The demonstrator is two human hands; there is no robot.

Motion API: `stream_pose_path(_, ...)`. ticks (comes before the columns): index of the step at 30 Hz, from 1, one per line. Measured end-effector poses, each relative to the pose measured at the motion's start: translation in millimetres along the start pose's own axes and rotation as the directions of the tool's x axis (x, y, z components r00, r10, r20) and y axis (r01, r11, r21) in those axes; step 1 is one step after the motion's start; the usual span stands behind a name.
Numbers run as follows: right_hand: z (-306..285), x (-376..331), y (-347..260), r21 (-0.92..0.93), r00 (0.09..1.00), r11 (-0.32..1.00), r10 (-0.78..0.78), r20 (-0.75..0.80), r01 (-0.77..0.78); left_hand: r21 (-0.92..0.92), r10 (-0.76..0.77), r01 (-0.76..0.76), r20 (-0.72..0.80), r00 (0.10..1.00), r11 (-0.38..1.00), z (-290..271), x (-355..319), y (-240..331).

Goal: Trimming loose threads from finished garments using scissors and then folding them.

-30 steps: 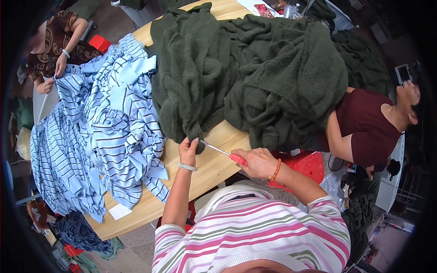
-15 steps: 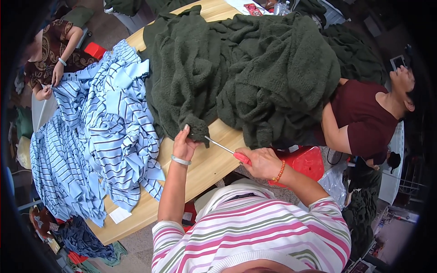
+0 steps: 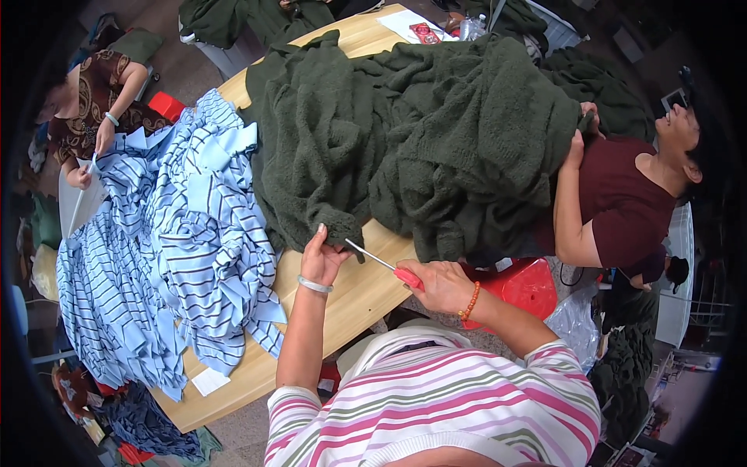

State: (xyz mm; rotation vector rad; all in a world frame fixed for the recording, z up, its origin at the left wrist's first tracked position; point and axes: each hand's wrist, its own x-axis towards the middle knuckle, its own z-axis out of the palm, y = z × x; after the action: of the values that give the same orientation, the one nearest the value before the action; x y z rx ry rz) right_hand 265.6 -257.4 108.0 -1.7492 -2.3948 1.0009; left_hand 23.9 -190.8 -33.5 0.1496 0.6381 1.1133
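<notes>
Near the front edge of the table, my left hand (image 3: pixel 322 261) pinches a bunched corner of a dark green fuzzy knit garment (image 3: pixel 315 163), thumb pointing up beside the cloth. My right hand (image 3: pixel 443 286) is wrapped round a hand tool with a red handle (image 3: pixel 408 279) and a thin straight metal shaft. The shaft points up and left, its tip beside the garment corner at my left fingers. Whether the tip is in the knit, I cannot tell; its exact shape is too small to make out.
More dark green knit (image 3: pixel 467 140) heaps across the wooden table (image 3: pixel 311 346). Blue striped garments (image 3: pixel 206 226) pile at the left, near a white paper slip (image 3: pixel 210 381). One person works at far left; another in maroon (image 3: pixel 615 202) grips green cloth at right. A red stool (image 3: pixel 525 292) stands below.
The tool's shaft has shifted slightly left, with my right hand slightly lower. The person at right has brought both hands up onto the green cloth. The whole view has tilted slightly.
</notes>
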Motion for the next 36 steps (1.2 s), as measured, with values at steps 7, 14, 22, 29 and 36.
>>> stream_pose_path(7,-7.8,-4.2,-0.3,-0.035,0.994,0.999,0.004,0.112,0.000,0.008,-0.011,0.011,0.027,1.000,1.000,-6.3,1.9,5.4)
stream_pose_path(14,-10.4,4.4,17.2,0.170,0.984,0.980,-0.075,-0.163,0.102,-0.116,0.210,-0.191,0.180,0.961,0.975,21.8,12.1,50.0)
stream_pose_path(22,-10.8,4.7,20.9,0.180,0.990,0.980,-0.057,-0.132,0.080,-0.026,0.401,-0.400,0.051,0.915,0.916,29.2,12.8,52.5)
stream_pose_path(29,-9.9,10.2,9.8,0.053,0.997,0.997,-0.062,-0.036,0.064,0.017,0.386,-0.387,0.038,0.922,0.922,15.9,19.7,26.6)
stream_pose_path(36,-9.9,11.9,11.7,0.081,0.995,0.994,-0.071,-0.077,0.077,0.065,0.305,-0.303,-0.022,0.952,0.951,11.3,8.9,4.1)
